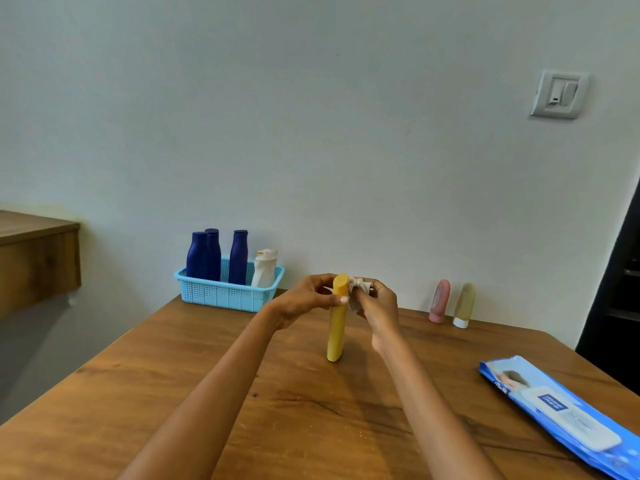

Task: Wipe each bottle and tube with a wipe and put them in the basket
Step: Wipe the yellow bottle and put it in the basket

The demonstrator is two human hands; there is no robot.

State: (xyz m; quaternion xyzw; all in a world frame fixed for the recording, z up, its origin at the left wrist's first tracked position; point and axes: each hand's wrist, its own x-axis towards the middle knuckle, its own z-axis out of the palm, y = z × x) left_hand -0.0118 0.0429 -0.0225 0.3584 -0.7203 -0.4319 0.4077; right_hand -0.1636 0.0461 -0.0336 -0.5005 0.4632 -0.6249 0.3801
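A tall yellow tube (337,327) stands upright in the middle of the wooden table (173,393). My left hand (304,299) grips it near the top. My right hand (377,303) holds a crumpled white wipe (355,289) against the tube's upper right side. At the far left of the table a light blue basket (225,294) holds three dark blue bottles (238,258) and a white bottle (265,268). A pink tube (440,301) and an olive tube with a white cap (464,305) stand on their caps at the far right by the wall.
A blue pack of wipes (561,415) lies at the table's right front edge. A wooden shelf (34,258) juts out on the left. A light switch (559,94) is on the wall, and a dark doorway (620,292) is at the right.
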